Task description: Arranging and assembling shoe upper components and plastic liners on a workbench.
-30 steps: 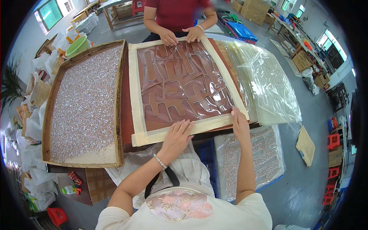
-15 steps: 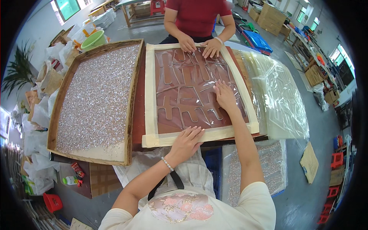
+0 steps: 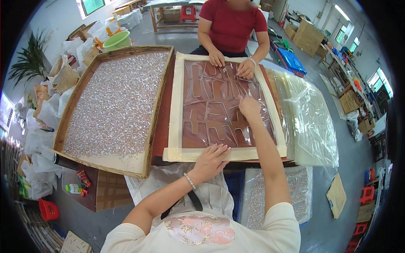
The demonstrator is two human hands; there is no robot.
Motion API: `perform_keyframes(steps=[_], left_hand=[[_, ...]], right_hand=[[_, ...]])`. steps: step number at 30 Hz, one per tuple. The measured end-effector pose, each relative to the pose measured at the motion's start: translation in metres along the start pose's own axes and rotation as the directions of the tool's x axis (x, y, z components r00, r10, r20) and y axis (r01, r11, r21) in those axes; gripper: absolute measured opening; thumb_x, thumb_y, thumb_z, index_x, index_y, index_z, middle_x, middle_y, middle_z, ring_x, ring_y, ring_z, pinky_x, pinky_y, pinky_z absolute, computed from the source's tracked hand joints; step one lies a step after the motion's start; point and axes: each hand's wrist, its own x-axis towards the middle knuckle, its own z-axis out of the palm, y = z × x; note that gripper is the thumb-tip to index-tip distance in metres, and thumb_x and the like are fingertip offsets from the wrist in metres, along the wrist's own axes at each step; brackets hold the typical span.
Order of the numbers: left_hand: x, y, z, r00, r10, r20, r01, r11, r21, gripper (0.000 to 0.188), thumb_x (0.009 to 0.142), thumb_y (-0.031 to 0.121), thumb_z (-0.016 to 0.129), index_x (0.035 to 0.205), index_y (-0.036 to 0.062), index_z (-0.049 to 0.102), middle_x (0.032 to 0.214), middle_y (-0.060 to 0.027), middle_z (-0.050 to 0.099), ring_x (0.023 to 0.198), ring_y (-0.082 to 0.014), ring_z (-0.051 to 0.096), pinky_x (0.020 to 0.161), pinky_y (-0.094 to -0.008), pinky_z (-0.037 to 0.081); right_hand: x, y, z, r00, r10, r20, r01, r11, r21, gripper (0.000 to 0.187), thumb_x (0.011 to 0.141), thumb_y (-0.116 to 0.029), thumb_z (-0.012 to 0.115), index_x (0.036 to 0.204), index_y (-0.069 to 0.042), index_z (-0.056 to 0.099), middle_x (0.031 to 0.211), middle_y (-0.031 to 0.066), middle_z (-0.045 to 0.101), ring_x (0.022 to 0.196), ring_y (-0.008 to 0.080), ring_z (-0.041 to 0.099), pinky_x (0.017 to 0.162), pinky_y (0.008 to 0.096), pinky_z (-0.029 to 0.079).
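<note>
A brown panel lies in front of me, bordered by a cream taped frame (image 3: 176, 122). Over it lies a clear plastic sheet (image 3: 202, 110) with raised, looped channel outlines. My left hand (image 3: 209, 161) rests flat on the frame's near edge, fingers stretched out. Right of the sheet's middle, my right hand (image 3: 250, 109) is closed, its fingertips drawn together at the plastic; what they pinch is hidden. Across the panel, a co-worker's two hands (image 3: 246, 68) work at the sheet's far edge, fingers bent onto it.
To the left stands a wooden tray (image 3: 148, 160) holding many small glittering pieces. Stacked clear plastic sheets (image 3: 310, 122) lie on the right. Below the table's near edge is a bagged glittery panel (image 3: 278, 196). The co-worker in a red top (image 3: 234, 25) is opposite.
My right hand has gone from spread flat on the plastic to closed, fingertips together. My left hand stays on the near edge. The co-worker's right-side hand has curled. The whole view has shifted.
</note>
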Motion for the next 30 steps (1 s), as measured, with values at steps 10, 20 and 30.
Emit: perform_keyframes(steps=[10, 20, 30], left_hand=[[-0.006, 0.010, 0.000, 0.999, 0.010, -0.053, -0.013, 0.999, -0.045, 0.047, 0.082, 0.022, 0.063, 0.124, 0.0046, 0.052, 0.123, -0.0093, 0.054, 0.117, -0.0263, 0.048, 0.102, -0.0391, 0.037], [-0.007, 0.005, 0.002, 0.995, 0.028, -0.095, -0.033, 0.998, -0.047, 0.047, 0.080, 0.020, 0.063, 0.122, 0.0033, 0.052, 0.122, -0.0097, 0.053, 0.117, -0.0267, 0.047, 0.103, -0.0395, 0.035], [-0.013, 0.012, 0.006, 0.997, 0.006, -0.083, -0.010, 0.998, -0.054, 0.047, 0.079, 0.019, 0.065, 0.123, 0.0075, 0.053, 0.124, -0.0069, 0.053, 0.115, -0.0230, 0.049, 0.103, -0.0388, 0.036]], right_hand=[[0.015, 0.007, 0.004, 0.915, -0.078, -0.396, 0.081, 0.997, -0.009, 0.051, 0.093, -0.039, 0.042, 0.120, 0.003, 0.054, 0.129, 0.0184, 0.047, 0.121, 0.0371, 0.042, 0.096, 0.0518, 0.037], [0.067, 0.003, -0.013, 0.686, -0.277, -0.673, 0.002, 0.926, -0.378, 0.041, 0.088, -0.036, 0.053, 0.103, 0.000, 0.064, 0.092, 0.0078, 0.063, 0.091, 0.0301, 0.058, 0.079, 0.0409, 0.043], [0.086, 0.024, 0.000, 0.851, -0.158, -0.500, 0.120, 0.987, -0.107, 0.050, 0.095, -0.052, 0.027, 0.122, -0.025, 0.058, 0.104, 0.0160, 0.065, 0.096, 0.0416, 0.061, 0.083, 0.0503, 0.049]])
